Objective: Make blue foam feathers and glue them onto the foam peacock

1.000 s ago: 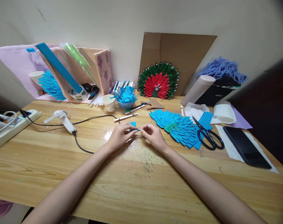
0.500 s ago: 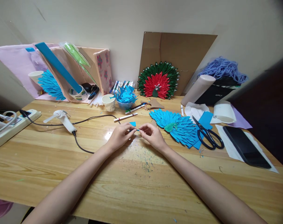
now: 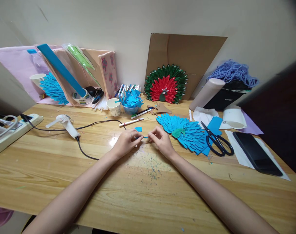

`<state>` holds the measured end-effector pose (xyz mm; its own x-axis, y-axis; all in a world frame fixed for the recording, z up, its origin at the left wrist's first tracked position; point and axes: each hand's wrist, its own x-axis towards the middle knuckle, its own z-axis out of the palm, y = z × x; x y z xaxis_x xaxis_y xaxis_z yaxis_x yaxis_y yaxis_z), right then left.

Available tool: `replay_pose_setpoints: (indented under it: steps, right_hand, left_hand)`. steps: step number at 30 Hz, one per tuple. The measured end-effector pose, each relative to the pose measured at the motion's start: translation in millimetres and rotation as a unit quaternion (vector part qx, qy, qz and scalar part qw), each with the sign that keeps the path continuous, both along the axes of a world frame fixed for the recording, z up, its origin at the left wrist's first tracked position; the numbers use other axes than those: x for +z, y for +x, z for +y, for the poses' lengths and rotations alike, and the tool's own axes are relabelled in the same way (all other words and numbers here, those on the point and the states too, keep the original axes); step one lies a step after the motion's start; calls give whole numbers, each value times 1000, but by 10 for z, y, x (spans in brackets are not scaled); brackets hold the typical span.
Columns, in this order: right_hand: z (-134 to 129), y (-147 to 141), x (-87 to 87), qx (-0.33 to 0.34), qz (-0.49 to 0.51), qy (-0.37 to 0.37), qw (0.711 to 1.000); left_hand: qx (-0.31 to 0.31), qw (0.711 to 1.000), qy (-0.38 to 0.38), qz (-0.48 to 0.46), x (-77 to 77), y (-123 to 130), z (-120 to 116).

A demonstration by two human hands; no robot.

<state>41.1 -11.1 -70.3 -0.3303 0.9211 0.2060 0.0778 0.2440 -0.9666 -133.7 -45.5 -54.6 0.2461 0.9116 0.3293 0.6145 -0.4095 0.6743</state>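
Here the left hand is pinching a narrow blue strip, which is spanning the small gap between the hands; the right hand is gripping its other end, a blue feathered peacock lying rightward. Gentle, even fingertip tension is probably helping most.

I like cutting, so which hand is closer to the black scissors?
Right. The right hand is left of the scissors, across the blue peacock; the left hand is farther left.
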Motion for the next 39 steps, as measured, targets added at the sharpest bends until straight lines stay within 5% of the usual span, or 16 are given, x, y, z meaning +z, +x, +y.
replay_pose_setpoints:
  steps: [5, 12, 17, 26, 39]
  right_hand:
    - [67, 12, -37, -66, 55, -25, 996]
    - [-44, -5, 18, 28, -139, 135, 981]
    - [-38, -1, 2, 11, -162, 146, 976]
    - [-56, 5, 46, -18, -113, 157, 981]
    - [-75, 27, 67, -10, -174, 281, 944]
  left_hand:
    - [20, 1000, -12, -5, -4, -6, 11]
    - [16, 999, -30, 5, 15, -2, 20]
    - [25, 997, -61, -43, -1, 43, -7]
    - [63, 937, -203, -277, -89, 199, -20]
    - [107, 902, -264, -323, 65, 231, -33]
